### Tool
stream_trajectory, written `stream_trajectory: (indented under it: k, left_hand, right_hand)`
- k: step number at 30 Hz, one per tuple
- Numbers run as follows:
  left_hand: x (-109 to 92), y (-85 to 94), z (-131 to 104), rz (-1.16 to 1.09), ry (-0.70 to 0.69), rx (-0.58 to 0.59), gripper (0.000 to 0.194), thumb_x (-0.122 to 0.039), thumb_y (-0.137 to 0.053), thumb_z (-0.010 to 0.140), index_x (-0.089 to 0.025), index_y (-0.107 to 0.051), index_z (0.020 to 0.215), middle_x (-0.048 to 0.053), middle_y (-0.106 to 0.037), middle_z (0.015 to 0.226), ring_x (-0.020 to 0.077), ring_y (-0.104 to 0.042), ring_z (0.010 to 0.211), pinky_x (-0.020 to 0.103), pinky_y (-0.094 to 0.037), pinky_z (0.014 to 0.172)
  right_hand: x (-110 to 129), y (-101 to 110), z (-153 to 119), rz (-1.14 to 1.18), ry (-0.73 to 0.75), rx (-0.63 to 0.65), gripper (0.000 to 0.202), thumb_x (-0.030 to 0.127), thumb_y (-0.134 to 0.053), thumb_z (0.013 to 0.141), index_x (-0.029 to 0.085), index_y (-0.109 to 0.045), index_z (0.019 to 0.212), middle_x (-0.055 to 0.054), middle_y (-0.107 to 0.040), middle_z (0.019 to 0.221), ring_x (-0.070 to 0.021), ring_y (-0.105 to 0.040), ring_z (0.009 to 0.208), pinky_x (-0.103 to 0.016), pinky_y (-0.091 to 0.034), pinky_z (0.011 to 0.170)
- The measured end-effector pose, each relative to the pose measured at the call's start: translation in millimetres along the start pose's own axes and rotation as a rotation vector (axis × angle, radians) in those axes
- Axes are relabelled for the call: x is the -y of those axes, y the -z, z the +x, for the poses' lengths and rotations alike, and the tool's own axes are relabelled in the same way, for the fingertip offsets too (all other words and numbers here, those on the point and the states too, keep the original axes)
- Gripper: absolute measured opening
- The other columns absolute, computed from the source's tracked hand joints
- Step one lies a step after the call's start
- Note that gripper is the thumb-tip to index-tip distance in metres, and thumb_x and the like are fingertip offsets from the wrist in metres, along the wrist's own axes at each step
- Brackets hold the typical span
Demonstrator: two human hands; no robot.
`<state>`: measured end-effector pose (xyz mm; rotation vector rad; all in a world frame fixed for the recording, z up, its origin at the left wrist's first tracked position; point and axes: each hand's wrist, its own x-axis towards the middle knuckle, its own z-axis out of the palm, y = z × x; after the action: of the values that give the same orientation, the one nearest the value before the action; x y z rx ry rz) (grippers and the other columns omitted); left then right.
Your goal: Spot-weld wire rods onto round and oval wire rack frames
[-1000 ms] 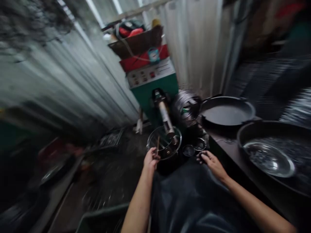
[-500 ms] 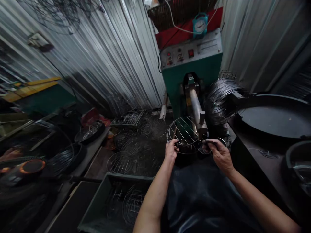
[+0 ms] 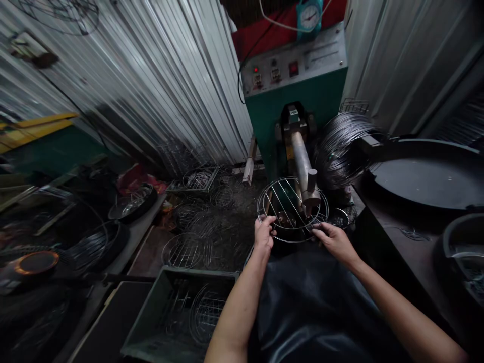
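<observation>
A round wire rack [image 3: 283, 202] with parallel bars lies level in front of me, under the tip of a metal machine arm [image 3: 301, 154]. My left hand [image 3: 263, 234] is closed on the rack's near left rim, thumb over the wire. At the near right rim, my right hand [image 3: 335, 242] pinches with thumb and forefinger; any small piece between those fingertips is too dark to make out. The arm juts from a green machine [image 3: 260, 126] and its tip meets the rack's right part. A small dark bowl [image 3: 338, 218] sits just beyond my right hand.
A green crate [image 3: 145, 322] with wire racks stands at lower left. More wire racks [image 3: 183, 250] lie beyond it. To the right are a wire coil [image 3: 342, 146], a large dark pan [image 3: 419, 184] and a black tub [image 3: 448, 262]. A teal dial scale [image 3: 309, 17] tops the machine.
My right hand has moved left from over the small bowl to the rack's near right rim. The left hand keeps its hold. The view has shifted slightly.
</observation>
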<state>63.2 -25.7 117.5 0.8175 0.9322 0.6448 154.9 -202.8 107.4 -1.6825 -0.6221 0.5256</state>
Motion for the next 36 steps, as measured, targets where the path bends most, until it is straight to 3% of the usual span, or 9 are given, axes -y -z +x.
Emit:
stream_trajectory:
  k: [5,23,31,36]
  left_hand:
    - [-1.4,-2.3,-1.1,0.016,0.023,0.001,0.039,-0.02,-0.071,0.048,-0.018,-0.045,0.077,-0.009,-0.041,0.055,0.0015,-0.031,0.04,0.016,-0.023,0.038]
    - [-1.6,-4.5,9.4,0.028,0.08,0.013,0.036,-0.023,-0.075,0.05,-0.016,-0.045,0.067,-0.01,-0.036,0.05,0.0003,-0.028,0.036,0.016,-0.019,0.034]
    - [-1.9,-7.7,17.9,0.05,0.101,-0.066,0.036,-0.021,-0.076,0.052,-0.017,-0.043,0.067,-0.01,-0.037,0.051,0.0016,-0.03,0.036,0.015,-0.021,0.032]
    - [-1.9,-9.7,11.7,0.103,0.111,-0.101,0.034,-0.022,-0.074,0.056,-0.017,-0.041,0.06,-0.009,-0.032,0.05,0.002,-0.028,0.036,0.016,-0.023,0.032]
  right_hand:
    - [3.9,-1.4,-1.4,0.055,0.027,-0.023,0.042,0.055,-0.059,0.071,0.016,-0.061,0.083,-0.003,-0.063,0.068,-0.0159,-0.062,0.06,-0.026,-0.051,0.052]
    - [10.6,2.0,4.3,-0.021,0.057,0.011,0.034,0.049,-0.054,0.075,0.017,-0.059,0.084,-0.001,-0.063,0.063,-0.0162,-0.061,0.058,-0.028,-0.049,0.06]
    - [9.0,2.5,11.3,-0.007,0.051,0.013,0.036,0.05,-0.055,0.074,0.016,-0.059,0.084,-0.001,-0.062,0.06,-0.0156,-0.06,0.056,-0.028,-0.05,0.059]
    - [12.5,0.7,12.8,0.048,0.026,0.01,0.034,0.048,-0.058,0.072,0.016,-0.062,0.084,-0.002,-0.065,0.069,-0.0151,-0.062,0.059,-0.028,-0.051,0.061]
